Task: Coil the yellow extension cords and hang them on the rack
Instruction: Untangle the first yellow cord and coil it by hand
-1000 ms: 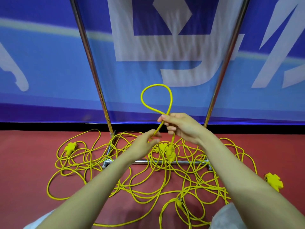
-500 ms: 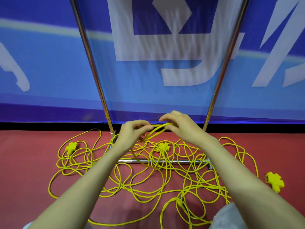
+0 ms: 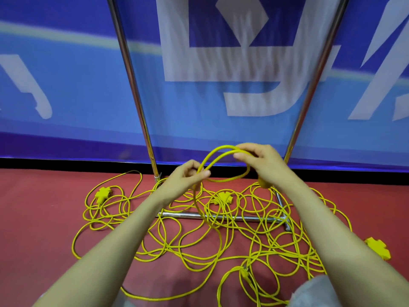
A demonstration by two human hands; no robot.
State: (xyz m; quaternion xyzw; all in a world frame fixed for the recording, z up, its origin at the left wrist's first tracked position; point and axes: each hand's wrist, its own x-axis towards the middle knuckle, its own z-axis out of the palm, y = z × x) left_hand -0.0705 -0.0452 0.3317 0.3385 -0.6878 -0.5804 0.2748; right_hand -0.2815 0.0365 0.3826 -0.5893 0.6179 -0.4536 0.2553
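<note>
A tangle of yellow extension cords (image 3: 199, 238) lies spread on the red floor around the foot of a chrome rack (image 3: 221, 217). Both my hands hold one cord above the pile. My right hand (image 3: 263, 161) pinches the top of a small coil loop (image 3: 223, 160). My left hand (image 3: 190, 176) grips the same cord at the loop's left side, and the cord trails down from it to the pile. A yellow plug end (image 3: 264, 183) hangs under my right wrist.
Two chrome uprights, the left pole (image 3: 132, 85) and the right pole (image 3: 314, 76), rise from the rack's base before a blue banner (image 3: 221, 63). Yellow multi-outlet heads lie at the left (image 3: 103, 193), centre (image 3: 222, 198) and right (image 3: 377, 249). Red floor shows on both sides.
The upright loop held a second ago was brought down low, and now both hands have lifted a wider, flatter loop. My left hand moved up and closed on the cord.
</note>
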